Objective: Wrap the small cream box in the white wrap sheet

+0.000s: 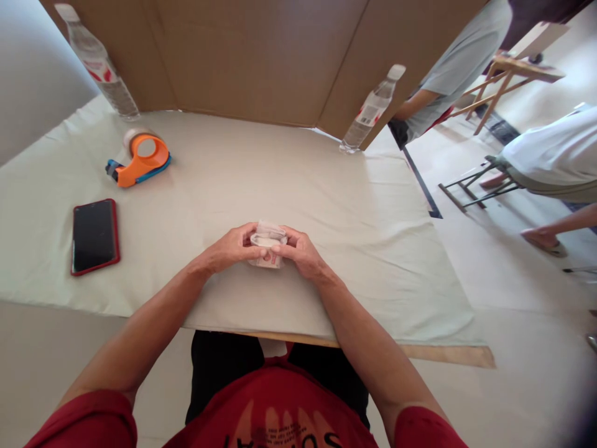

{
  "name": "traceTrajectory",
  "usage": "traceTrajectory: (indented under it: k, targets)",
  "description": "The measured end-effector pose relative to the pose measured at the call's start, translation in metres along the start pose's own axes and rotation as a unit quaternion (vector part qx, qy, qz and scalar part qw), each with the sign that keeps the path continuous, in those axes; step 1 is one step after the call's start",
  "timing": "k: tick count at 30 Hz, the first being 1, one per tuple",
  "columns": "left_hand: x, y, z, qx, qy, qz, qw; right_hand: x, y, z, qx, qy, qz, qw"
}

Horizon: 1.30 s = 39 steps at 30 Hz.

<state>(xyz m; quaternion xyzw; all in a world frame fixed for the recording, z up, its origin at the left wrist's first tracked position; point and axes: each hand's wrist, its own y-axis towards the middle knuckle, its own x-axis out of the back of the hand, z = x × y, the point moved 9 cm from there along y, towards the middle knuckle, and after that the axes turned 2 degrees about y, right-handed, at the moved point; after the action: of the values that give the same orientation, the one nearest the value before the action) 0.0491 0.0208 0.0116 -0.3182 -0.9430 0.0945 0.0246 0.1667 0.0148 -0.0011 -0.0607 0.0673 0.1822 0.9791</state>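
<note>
A small whitish packet (pixel 267 257) with reddish print stands near the front middle of the cloth-covered table (pixel 280 180); its top looks open. My left hand (pixel 236 246) grips its left side, thumb across the front and fingers behind. From the right, my right hand (pixel 300 250) holds the same packet in the same way, the two thumbs nearly meeting at its front. What lies inside the packet is too small to tell.
A phone (pixel 94 237) and an orange tape dispenser (pixel 143 160) lie at left. Bottles (pixel 103 68) (pixel 370 113) stand by the cardboard panel (pixel 252 56) at the back. Two other people (pixel 459 62) (pixel 559 149) are at right.
</note>
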Motion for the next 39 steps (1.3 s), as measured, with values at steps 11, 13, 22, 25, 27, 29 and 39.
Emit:
traceTrajectory:
  k: [11, 13, 22, 25, 27, 29, 39]
  targets:
    - [0.003, 0.003, 0.009, 0.028, -0.041, -0.027, 0.998, 0.013, 0.0, -0.003, 0.037, -0.12, -0.074, 0.989]
    - [0.002, 0.003, 0.01, 0.028, -0.044, -0.025, 0.998, 0.014, 0.0, -0.003, 0.041, -0.136, -0.076, 0.987]
    - [0.007, 0.006, 0.018, 0.033, -0.071, -0.052, 0.996, 0.031, -0.002, 0.001, 0.036, -0.039, -0.098, 0.994]
    - [0.01, 0.006, 0.017, 0.024, -0.06, -0.057, 0.996, 0.028, -0.001, -0.003, 0.032, -0.042, -0.083, 0.995]
    - [0.01, 0.005, 0.016, 0.019, -0.057, -0.058, 0.996, 0.026, 0.0, -0.006, 0.036, -0.052, -0.087, 0.994]
    - [0.01, 0.005, 0.016, 0.022, -0.06, -0.057, 0.996, 0.025, 0.0, -0.007, 0.04, -0.059, -0.094, 0.993]
    - [0.004, 0.003, 0.018, 0.059, -0.073, -0.04, 0.995, 0.022, -0.004, -0.007, 0.037, -0.068, -0.098, 0.992]
